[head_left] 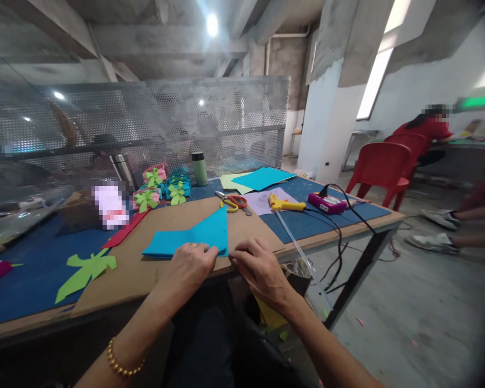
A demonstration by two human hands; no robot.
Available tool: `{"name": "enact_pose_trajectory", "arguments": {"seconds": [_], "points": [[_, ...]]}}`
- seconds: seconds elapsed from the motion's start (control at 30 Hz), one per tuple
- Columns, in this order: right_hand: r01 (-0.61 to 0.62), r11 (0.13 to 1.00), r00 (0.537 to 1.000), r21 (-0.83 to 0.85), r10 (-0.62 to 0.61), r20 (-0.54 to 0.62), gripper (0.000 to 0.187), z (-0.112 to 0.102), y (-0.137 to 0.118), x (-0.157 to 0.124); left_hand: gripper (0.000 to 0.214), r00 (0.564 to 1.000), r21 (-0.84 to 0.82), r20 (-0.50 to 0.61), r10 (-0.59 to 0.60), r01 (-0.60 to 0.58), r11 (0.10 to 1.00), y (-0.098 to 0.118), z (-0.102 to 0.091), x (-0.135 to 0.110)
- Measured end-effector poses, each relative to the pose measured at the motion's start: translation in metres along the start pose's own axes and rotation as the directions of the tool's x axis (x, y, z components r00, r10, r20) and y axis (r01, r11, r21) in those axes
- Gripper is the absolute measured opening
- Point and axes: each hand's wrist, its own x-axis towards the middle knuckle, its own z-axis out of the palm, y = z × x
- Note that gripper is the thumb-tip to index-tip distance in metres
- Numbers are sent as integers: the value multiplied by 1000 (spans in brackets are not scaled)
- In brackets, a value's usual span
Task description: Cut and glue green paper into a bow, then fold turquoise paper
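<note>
A folded sheet of blue paper (194,236) lies on a brown cardboard board (178,215), one corner standing up in a point. My left hand (191,264) presses its fingertips on the sheet's near edge, fingers curled. My right hand (258,268) rests beside it at the sheet's near right corner, fingers bent down and pinching the edge. A gold bead bracelet (121,362) circles my left wrist.
On the blue mat (36,269) lie a green paper cutout (87,269), red-handled scissors (234,202), a yellow glue gun (285,203), a magenta box (329,202), paper sheets (258,179), paper flowers (161,188) and a green bottle (199,168). Red chairs (382,167) and seated people are at right.
</note>
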Motion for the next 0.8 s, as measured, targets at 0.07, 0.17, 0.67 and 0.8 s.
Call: {"name": "enact_pose_trajectory", "arguments": {"seconds": [0.07, 0.17, 0.67, 0.8], "points": [[1, 1000, 1000, -17, -1, 9, 18, 0, -1, -1, 10, 1000, -7, 17, -24, 25, 1000, 1, -3, 0], [-5, 999, 1000, -51, 6, 26, 18, 0, -1, -2, 11, 997, -12, 38, -61, 61, 998, 4, -6, 0], [23, 984, 997, -177, -10, 72, 21, 2, -3, -2, 7, 985, 38, -172, -3, 9, 999, 3, 3, -1], [24, 985, 998, -173, -12, 67, 20, 2, -2, -2, 9, 968, 56, -250, 14, 0, 998, 3, 6, -2]]}}
